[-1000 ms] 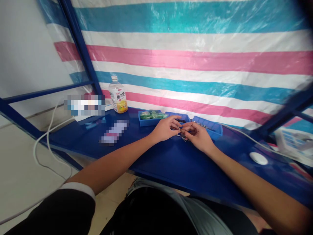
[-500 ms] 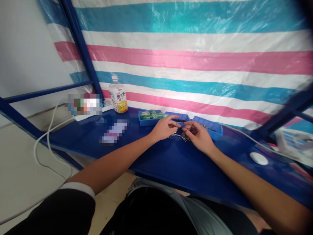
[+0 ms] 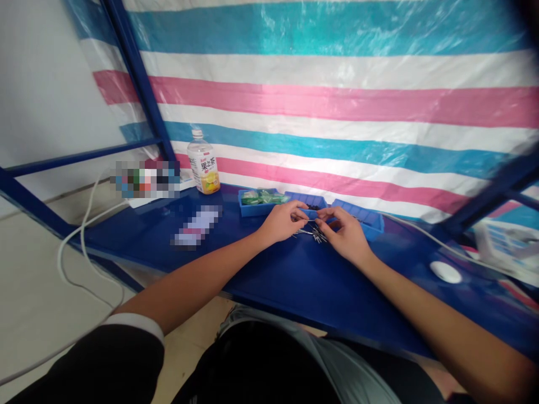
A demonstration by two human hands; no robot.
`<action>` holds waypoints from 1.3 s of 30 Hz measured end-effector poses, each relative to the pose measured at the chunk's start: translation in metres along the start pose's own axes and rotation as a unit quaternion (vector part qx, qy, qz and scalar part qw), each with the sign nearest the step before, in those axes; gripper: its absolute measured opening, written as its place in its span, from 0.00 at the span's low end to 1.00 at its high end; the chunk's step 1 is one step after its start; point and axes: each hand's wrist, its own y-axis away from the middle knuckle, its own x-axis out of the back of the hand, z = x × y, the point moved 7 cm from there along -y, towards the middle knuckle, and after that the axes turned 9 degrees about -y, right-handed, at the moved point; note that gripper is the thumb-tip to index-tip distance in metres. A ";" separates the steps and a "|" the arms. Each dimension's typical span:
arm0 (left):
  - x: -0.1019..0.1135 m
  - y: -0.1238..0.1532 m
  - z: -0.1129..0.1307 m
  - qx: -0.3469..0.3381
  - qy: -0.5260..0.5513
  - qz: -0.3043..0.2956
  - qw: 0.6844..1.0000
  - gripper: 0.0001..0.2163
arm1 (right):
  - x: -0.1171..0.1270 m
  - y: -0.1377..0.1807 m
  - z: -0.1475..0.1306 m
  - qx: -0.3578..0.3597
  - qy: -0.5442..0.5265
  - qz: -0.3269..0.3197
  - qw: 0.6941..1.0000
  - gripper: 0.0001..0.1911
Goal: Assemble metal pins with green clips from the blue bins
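Note:
My left hand [image 3: 283, 221] and my right hand [image 3: 344, 233] meet fingertip to fingertip above the blue tabletop. Both are pinched, and a thin light-coloured rod [image 3: 310, 220] spans the gap between them. Its exact kind is too small to tell. Under the fingers lies a loose pile of slim metal pieces [image 3: 320, 235], partly covered by my right hand. Just behind stand three blue bins: the left bin [image 3: 256, 211] has green plastic packets [image 3: 263, 197], the middle bin [image 3: 309, 198] holds small black parts [image 3: 314, 207], and the right bin [image 3: 373, 223] is partly hidden by my hand.
A drink bottle [image 3: 203, 163] stands at the back left, with a blurred-out flat item [image 3: 197, 225] before it. A white oval object [image 3: 445, 272] lies to the right. White cables [image 3: 86, 224] hang at the left. A striped plastic sheet [image 3: 320, 106] closes off the back.
My fingertips have shifted slightly, and the thin rod now shows between them. My right fingers are drawn closer into a pinch. The bins and bottle have stayed put.

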 end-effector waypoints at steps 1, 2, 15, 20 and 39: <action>0.000 0.000 0.002 -0.003 -0.008 -0.001 1.000 0.16 | -0.001 0.000 -0.001 0.011 0.007 -0.006 1.000 0.10; 0.000 0.001 0.004 -0.007 -0.014 -0.001 1.000 0.16 | -0.002 0.000 -0.003 0.019 0.015 -0.015 1.000 0.09; -0.001 0.004 0.017 -0.049 -0.002 -0.001 0.999 0.22 | -0.011 0.002 0.001 -0.043 -0.035 -0.063 0.996 0.18; -0.003 0.006 0.018 -0.019 -0.029 -0.047 0.998 0.18 | -0.003 0.000 -0.003 -0.033 -0.001 -0.041 0.999 0.18; -0.002 -0.003 -0.007 0.019 0.088 0.004 0.996 0.07 | -0.008 0.002 0.008 -0.045 -0.018 -0.051 0.997 0.17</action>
